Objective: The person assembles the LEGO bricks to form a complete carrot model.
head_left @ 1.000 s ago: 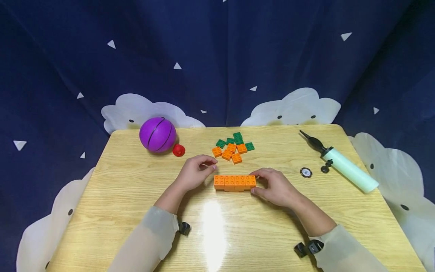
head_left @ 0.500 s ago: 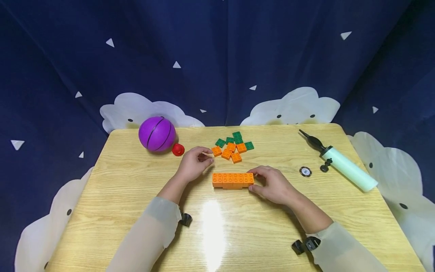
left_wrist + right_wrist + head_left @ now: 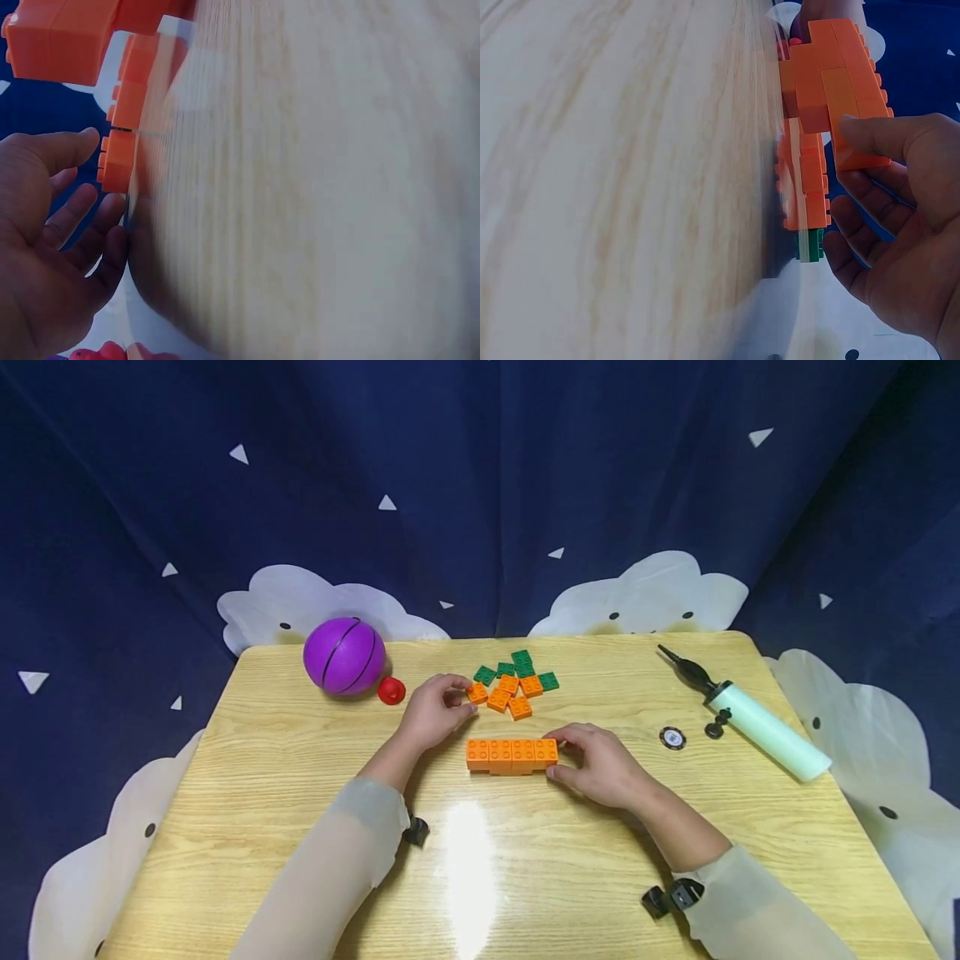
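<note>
My right hand (image 3: 600, 767) grips the right end of a long orange block assembly (image 3: 512, 755), thumb on the near side and fingers behind. In the right wrist view the assembly (image 3: 816, 86) has a wider top row over a narrower base. My left hand (image 3: 437, 712) is at the left edge of a loose pile, thumb and fingers spread around a small orange toy brick (image 3: 477, 693). The left wrist view shows that brick (image 3: 118, 163) just beyond the thumb tip, with a gap between them. Other orange bricks (image 3: 520, 707) lie beside it.
Behind the orange bricks lie several green bricks (image 3: 522, 662). A purple ball (image 3: 345, 656) and a small red hat-shaped piece (image 3: 391, 691) stand at back left. To the right are a poker chip (image 3: 672, 738), a small black piece (image 3: 714, 729) and a hand pump (image 3: 765, 731).
My left hand has moved away from the assembly's left end, back to the orange brick at the pile's left edge. The right hand still holds the assembly in nearly the same place.
</note>
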The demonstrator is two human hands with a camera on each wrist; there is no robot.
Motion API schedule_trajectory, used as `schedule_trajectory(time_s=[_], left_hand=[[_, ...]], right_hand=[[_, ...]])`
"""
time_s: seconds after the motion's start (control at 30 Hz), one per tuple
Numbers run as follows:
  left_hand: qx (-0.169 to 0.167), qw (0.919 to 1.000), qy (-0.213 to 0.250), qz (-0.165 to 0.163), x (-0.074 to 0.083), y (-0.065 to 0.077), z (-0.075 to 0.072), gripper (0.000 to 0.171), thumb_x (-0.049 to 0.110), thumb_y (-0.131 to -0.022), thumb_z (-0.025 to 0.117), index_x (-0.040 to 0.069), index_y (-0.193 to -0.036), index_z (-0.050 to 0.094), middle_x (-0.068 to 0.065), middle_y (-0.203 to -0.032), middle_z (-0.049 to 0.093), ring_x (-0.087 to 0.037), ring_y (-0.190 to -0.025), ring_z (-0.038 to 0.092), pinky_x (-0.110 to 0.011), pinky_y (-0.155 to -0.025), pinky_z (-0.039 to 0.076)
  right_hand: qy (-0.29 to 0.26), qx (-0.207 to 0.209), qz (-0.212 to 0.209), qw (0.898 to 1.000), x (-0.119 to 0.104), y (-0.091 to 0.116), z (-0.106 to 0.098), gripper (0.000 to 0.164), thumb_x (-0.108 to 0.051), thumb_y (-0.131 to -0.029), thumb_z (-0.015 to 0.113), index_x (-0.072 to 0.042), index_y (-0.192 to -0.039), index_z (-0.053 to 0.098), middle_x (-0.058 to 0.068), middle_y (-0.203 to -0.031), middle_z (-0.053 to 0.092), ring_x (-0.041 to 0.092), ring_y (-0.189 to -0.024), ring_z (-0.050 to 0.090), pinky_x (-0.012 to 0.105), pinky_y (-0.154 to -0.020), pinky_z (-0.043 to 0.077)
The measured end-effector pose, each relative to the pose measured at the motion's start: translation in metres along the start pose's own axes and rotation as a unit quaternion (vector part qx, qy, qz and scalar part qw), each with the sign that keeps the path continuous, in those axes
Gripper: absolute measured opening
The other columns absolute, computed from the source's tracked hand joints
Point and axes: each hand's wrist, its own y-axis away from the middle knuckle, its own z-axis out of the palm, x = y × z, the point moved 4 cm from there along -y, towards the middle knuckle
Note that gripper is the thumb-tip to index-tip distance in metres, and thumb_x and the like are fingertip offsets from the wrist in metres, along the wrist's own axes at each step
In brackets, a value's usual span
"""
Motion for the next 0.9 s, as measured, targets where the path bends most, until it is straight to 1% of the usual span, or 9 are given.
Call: schedule_trajectory(time_s=[0.1, 0.2, 0.4, 0.57, 0.7, 0.9], left_hand=[[-0.004, 0.9999, -0.010, 0.001, 0.002, -0.005, 0.003, 0.039, 0.021, -0.089, 0.084, 0.011, -0.124, 0.071, -0.005, -0.120, 0.065, -0.022, -0.098, 0.064, -0.037, -0.089, 0.055], [-0.006, 0.9997, -0.023, 0.006, 0.002, -0.009, 0.006, 0.038, 0.021, -0.089, 0.084, 0.012, -0.123, 0.071, -0.006, -0.117, 0.065, -0.020, -0.093, 0.063, -0.035, -0.086, 0.054], [-0.008, 0.9979, -0.064, 0.002, 0.003, -0.016, 0.008, 0.037, 0.024, -0.088, 0.085, 0.014, -0.121, 0.072, -0.006, -0.098, 0.061, -0.021, -0.085, 0.055, -0.036, -0.077, 0.046], [-0.014, 0.9962, -0.086, -0.007, 0.003, -0.019, 0.009, 0.036, 0.025, -0.089, 0.084, 0.016, -0.122, 0.072, -0.003, -0.092, 0.059, -0.021, -0.084, 0.053, -0.036, -0.075, 0.044], [-0.015, 0.9958, -0.090, -0.012, 0.003, -0.018, 0.009, 0.032, 0.022, -0.090, 0.083, 0.015, -0.120, 0.073, -0.003, -0.092, 0.061, -0.021, -0.084, 0.055, -0.035, -0.076, 0.045], [-0.018, 0.9973, -0.070, -0.010, 0.004, -0.015, 0.008, 0.028, 0.019, -0.090, 0.083, 0.015, -0.115, 0.074, -0.004, -0.094, 0.064, -0.021, -0.085, 0.057, -0.035, -0.078, 0.048]], right_hand=[[0.000, 0.001, -0.001, 1.000, 0.000, 0.000, 0.000, 0.043, -0.022, -0.088, 0.084, -0.014, -0.128, 0.071, 0.002, -0.126, 0.069, 0.024, -0.111, 0.064, 0.050, -0.098, 0.052], [-0.001, 0.003, 0.000, 1.000, 0.000, 0.000, -0.001, 0.044, -0.021, -0.088, 0.084, -0.014, -0.128, 0.071, 0.002, -0.127, 0.068, 0.024, -0.111, 0.063, 0.049, -0.097, 0.052], [-0.001, 0.000, 0.001, 1.000, -0.002, -0.001, -0.001, 0.044, -0.021, -0.087, 0.084, -0.014, -0.129, 0.071, 0.002, -0.127, 0.068, 0.024, -0.110, 0.063, 0.049, -0.097, 0.052], [0.000, 0.001, 0.003, 1.000, -0.003, -0.001, -0.001, 0.044, -0.021, -0.087, 0.085, -0.014, -0.128, 0.071, 0.002, -0.127, 0.068, 0.023, -0.111, 0.063, 0.049, -0.097, 0.052], [-0.002, 0.000, 0.005, 1.000, -0.003, -0.001, 0.000, 0.044, -0.021, -0.087, 0.085, -0.013, -0.128, 0.071, 0.003, -0.128, 0.068, 0.024, -0.112, 0.063, 0.049, -0.098, 0.051], [0.001, -0.001, 0.009, 1.000, -0.002, 0.000, 0.000, 0.045, -0.021, -0.087, 0.085, -0.013, -0.128, 0.071, 0.004, -0.129, 0.068, 0.024, -0.111, 0.063, 0.049, -0.098, 0.052]])
